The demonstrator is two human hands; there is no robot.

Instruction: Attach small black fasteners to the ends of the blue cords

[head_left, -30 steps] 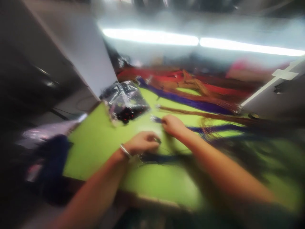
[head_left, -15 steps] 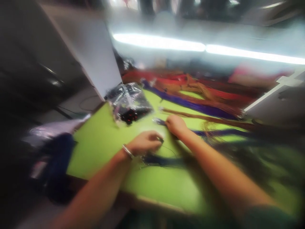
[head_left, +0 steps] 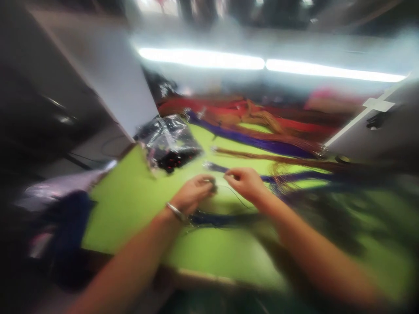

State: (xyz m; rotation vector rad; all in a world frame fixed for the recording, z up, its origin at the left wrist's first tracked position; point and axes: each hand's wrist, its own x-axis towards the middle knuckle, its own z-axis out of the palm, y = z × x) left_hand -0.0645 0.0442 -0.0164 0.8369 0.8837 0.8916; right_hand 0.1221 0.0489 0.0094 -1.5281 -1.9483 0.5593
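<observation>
Head view: left hand (head_left: 193, 192), grip closed on small, dark, blurred piece (head_left: 213, 185) above lime-green bench (head_left: 127, 196).
Right hand (head_left: 248, 184) nearby, grip too blurred to tell; thin dark wire (head_left: 240, 198) between, ends unclear.

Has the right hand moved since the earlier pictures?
Yes: judged against the plastic bag, the right hand has shifted rightward and slightly down the picture, away from it.

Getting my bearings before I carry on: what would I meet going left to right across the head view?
Dark blue item → clear plastic bag → small dark piece in the left hand → right hand → small round item → white cross-shaped piece.
</observation>
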